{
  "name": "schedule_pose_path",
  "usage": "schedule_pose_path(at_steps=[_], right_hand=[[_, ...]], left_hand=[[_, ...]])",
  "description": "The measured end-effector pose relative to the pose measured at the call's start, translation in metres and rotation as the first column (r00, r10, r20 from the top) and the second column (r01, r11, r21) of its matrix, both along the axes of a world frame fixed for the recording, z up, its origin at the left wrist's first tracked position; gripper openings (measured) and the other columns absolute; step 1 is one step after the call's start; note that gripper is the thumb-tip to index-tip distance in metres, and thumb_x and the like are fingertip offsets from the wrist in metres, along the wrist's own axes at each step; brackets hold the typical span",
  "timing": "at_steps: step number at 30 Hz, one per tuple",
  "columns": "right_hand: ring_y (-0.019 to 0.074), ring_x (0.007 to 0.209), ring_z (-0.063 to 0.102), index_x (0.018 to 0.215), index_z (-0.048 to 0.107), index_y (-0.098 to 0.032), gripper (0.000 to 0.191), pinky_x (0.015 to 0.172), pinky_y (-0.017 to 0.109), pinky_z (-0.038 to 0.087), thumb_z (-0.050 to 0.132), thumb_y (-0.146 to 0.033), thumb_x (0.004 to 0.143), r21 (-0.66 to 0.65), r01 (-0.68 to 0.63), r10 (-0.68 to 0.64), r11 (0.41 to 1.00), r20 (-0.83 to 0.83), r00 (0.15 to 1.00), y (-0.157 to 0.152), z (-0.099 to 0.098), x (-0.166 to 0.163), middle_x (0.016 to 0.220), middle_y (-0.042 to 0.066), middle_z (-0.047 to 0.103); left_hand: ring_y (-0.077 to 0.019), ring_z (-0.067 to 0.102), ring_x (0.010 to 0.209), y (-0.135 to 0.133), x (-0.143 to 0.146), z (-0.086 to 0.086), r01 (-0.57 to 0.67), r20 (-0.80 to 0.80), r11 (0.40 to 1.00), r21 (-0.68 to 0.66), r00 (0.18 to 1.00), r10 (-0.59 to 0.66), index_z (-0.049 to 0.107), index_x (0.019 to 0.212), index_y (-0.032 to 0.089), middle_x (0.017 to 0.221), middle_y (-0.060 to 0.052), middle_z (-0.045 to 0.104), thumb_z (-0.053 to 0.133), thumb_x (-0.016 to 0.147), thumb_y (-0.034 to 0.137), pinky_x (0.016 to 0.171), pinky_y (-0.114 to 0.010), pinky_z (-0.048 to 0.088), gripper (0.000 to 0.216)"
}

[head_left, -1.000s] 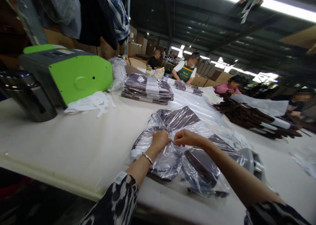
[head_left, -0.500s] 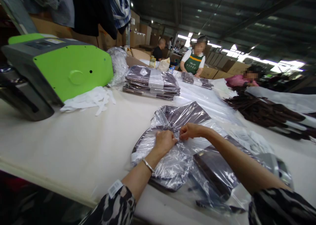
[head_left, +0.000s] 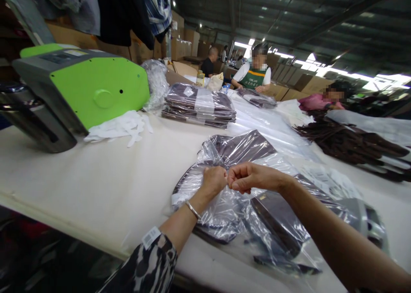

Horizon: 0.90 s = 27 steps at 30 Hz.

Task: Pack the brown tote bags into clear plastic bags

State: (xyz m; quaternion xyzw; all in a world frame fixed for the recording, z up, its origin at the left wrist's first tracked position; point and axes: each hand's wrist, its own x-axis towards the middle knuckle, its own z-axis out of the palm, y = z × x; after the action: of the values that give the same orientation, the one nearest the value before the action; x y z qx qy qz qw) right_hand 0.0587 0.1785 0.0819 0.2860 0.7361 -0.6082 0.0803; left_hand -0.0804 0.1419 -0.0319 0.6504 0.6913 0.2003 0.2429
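Observation:
A dark brown, rounded item wrapped in a clear plastic bag (head_left: 208, 213) lies on the table in front of me. My left hand (head_left: 214, 179) is closed on gathered plastic near the middle of the bag. Right beside it, my right hand (head_left: 248, 177) is pinched, its fingertips at the same gathered plastic and almost touching my left hand; the exact grip is partly hidden. More dark brown pieces show through the film, one flap (head_left: 250, 147) behind my hands and a folded piece (head_left: 276, 222) to the right.
A green and grey machine (head_left: 112, 91) stands at the left beside a dark metal flask (head_left: 54, 130) and white strips (head_left: 118, 128). Behind lies a stack of bagged brown items (head_left: 199, 106). Brown pieces (head_left: 362, 143) are heaped at the right. A co-worker (head_left: 257, 76) in a green apron stands across the table.
My right hand has turned and its forearm has swung lower, while its fingers stay close to my left hand. The left hand stays at the gathered plastic. The camera view has shifted slightly.

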Motion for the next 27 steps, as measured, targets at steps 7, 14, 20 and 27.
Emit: schedule_pose_path(at_steps=[7,14,20,27], right_hand=[[0.0084,0.050,0.045,0.069,0.060,-0.018,0.018,0.047,0.021,0.036,0.066,-0.035,0.069,0.370,0.073,-0.171,0.926,0.240,0.956,0.040,-0.061,0.003,0.055,-0.006,0.053],[0.0101,0.054,0.051,0.079,0.059,-0.019,0.014,0.048,0.020,0.035,0.066,-0.021,0.066,0.510,0.100,-0.265,0.855,0.261,0.928,0.046,-0.067,0.016,0.061,-0.005,0.058],[0.0105,0.055,0.054,0.080,0.057,-0.019,0.014,0.050,0.021,0.036,0.067,-0.023,0.071,0.579,0.063,-0.280,0.813,0.294,0.914,0.044,-0.062,0.018,0.063,-0.004,0.060],[0.0134,0.064,0.058,0.074,0.061,-0.020,0.016,0.054,0.022,0.036,0.073,-0.024,0.065,0.670,-0.045,-0.284,0.741,0.373,0.883,0.044,-0.063,0.016,0.068,-0.002,0.064]], left_hand=[[-0.0247,0.069,0.092,-0.001,0.001,0.000,-0.023,-0.011,1.000,0.015,1.000,0.024,0.075,0.083,0.022,0.089,-0.007,0.077,0.060,0.085,0.032,0.090,-0.038,0.043,0.017],[-0.0239,0.069,0.091,0.000,0.000,0.000,-0.020,-0.004,1.000,0.006,1.000,0.020,0.074,0.079,0.024,0.086,-0.004,0.076,0.068,0.080,0.037,0.090,-0.037,0.042,0.014],[-0.0227,0.069,0.090,0.001,0.001,-0.001,-0.023,-0.003,1.000,0.004,1.000,0.023,0.075,0.079,0.024,0.085,-0.003,0.076,0.069,0.079,0.037,0.089,-0.035,0.042,0.014],[-0.0225,0.069,0.089,0.002,0.001,-0.005,-0.027,-0.013,1.000,0.016,1.000,0.027,0.074,0.076,0.024,0.083,-0.003,0.076,0.068,0.080,0.040,0.089,-0.036,0.042,0.017]])
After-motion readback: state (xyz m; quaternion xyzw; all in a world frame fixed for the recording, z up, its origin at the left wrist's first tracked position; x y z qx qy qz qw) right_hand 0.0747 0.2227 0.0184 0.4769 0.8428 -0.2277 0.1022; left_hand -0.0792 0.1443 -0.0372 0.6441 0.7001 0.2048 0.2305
